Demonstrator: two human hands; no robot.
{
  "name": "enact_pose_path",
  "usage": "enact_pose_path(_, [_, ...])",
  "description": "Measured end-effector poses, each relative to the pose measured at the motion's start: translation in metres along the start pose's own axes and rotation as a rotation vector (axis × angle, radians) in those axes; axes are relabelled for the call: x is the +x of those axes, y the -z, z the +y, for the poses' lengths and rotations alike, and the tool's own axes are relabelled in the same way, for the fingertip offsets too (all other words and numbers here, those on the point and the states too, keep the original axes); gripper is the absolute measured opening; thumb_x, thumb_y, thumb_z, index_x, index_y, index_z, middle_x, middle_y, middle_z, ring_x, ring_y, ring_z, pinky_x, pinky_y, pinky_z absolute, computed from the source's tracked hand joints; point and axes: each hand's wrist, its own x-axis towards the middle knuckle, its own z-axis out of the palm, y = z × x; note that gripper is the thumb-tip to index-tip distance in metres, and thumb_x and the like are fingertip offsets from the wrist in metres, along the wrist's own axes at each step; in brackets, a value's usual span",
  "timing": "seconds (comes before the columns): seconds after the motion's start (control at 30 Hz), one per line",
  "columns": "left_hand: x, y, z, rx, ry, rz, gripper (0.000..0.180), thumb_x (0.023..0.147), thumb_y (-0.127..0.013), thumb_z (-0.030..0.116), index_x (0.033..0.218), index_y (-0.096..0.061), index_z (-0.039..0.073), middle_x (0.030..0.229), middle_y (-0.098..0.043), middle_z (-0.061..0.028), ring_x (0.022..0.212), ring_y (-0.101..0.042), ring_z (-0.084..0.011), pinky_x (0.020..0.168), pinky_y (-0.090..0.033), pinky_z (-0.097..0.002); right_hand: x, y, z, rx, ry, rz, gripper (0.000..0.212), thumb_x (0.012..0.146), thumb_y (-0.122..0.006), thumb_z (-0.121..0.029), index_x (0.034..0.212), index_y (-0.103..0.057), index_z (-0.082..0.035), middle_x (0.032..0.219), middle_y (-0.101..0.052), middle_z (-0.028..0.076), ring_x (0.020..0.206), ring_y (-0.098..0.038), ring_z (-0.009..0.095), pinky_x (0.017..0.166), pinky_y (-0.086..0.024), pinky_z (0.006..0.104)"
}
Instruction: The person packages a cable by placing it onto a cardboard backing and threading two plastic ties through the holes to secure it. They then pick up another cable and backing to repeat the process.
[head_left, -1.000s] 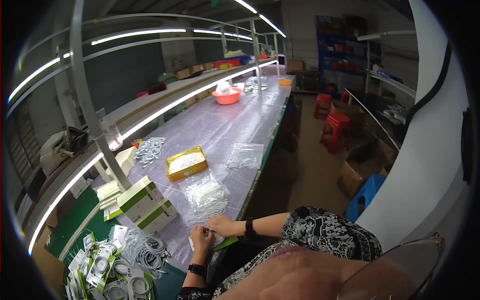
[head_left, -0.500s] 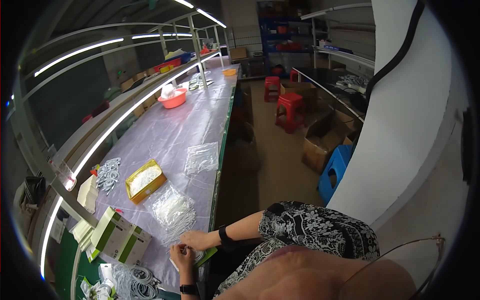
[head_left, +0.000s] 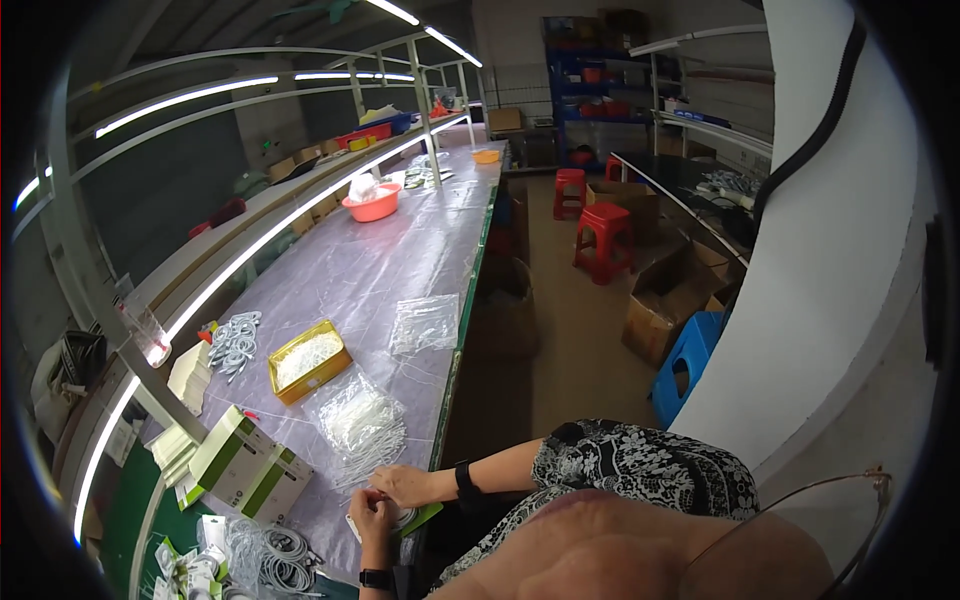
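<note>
At the table's near edge, my hands meet over a green-and-white packet (head_left: 424, 517) with a coiled pale cable showing on it. My left hand (head_left: 372, 514) grips its left side with bent fingers. Over its upper edge, my right hand (head_left: 399, 485) has its fingers pinched together; whatever they hold is too small to make out. Just beyond lies a clear bag of thin white strips (head_left: 365, 425). A yellow box (head_left: 312, 362) of small white pieces stands behind that bag. Left of my hands are white-and-green cartons (head_left: 255, 470) and coiled grey cables (head_left: 285, 560).
Flat clear bags (head_left: 424, 325) lie near the table's right edge. More grey cables (head_left: 235, 345) and stacked cream cards (head_left: 188, 378) are on the left. A red basin (head_left: 371, 208) stands farther back. Across the aisle are red stools (head_left: 603, 243), a cardboard box (head_left: 660, 315) and a blue stool (head_left: 685, 370).
The view has shifted a little, so the scene sits farther right and slightly lower. My hands remain together at the packet, with only small finger movement.
</note>
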Motion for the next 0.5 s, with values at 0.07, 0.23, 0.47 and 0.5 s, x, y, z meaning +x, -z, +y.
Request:
enact_pose_path(0.07, [-0.002,-0.001,-0.012,-0.079,0.077,0.004,0.007,0.068,-0.056,-0.002,0.074,-0.052,-0.002,0.067,-0.057,-0.0104,0.057,-0.054,-0.0157,0.056,-0.045,-0.0277,-0.002,-0.008,0.007,0.0,0.033,0.076,0.013,0.077,-0.058,-0.009,0.086,-0.053,-0.002,0.086,-0.054,0.017,0.081,-0.057,0.036,0.071,-0.046,0.0411])
enact_pose_path(0.23, [-0.003,0.002,0.02,0.134,0.095,0.08,0.008,0.067,-0.058,0.002,0.073,-0.054,-0.001,0.066,-0.058,-0.013,0.056,-0.055,-0.0213,0.056,-0.046,-0.0309,0.0,-0.025,0.018,0.039,0.063,0.123,0.013,0.076,-0.058,-0.011,0.085,-0.052,-0.003,0.083,-0.054,0.017,0.08,-0.056,0.036,0.07,-0.046,0.0412])
enact_pose_path(0.47, [-0.004,0.004,0.045,0.304,0.017,-0.003,0.014,0.067,-0.063,0.011,0.076,-0.059,0.001,0.069,-0.061,-0.0157,0.064,-0.06,-0.0285,0.06,-0.048,-0.0369,-0.008,-0.027,0.026,-0.005,0.07,0.115,0.009,0.076,-0.055,-0.011,0.081,-0.056,-0.003,0.082,-0.056,0.017,0.08,-0.056,0.035,0.072,-0.046,0.0423])
enact_pose_path(0.5, [-0.003,0.003,0.038,0.3,0.04,-0.016,0.015,0.067,-0.063,0.012,0.077,-0.06,0.001,0.07,-0.061,-0.0156,0.065,-0.061,-0.0276,0.061,-0.048,-0.0363,-0.008,-0.023,0.024,-0.01,0.052,0.109,0.009,0.077,-0.054,-0.011,0.08,-0.056,-0.003,0.083,-0.057,0.018,0.081,-0.057,0.035,0.074,-0.046,0.0424])
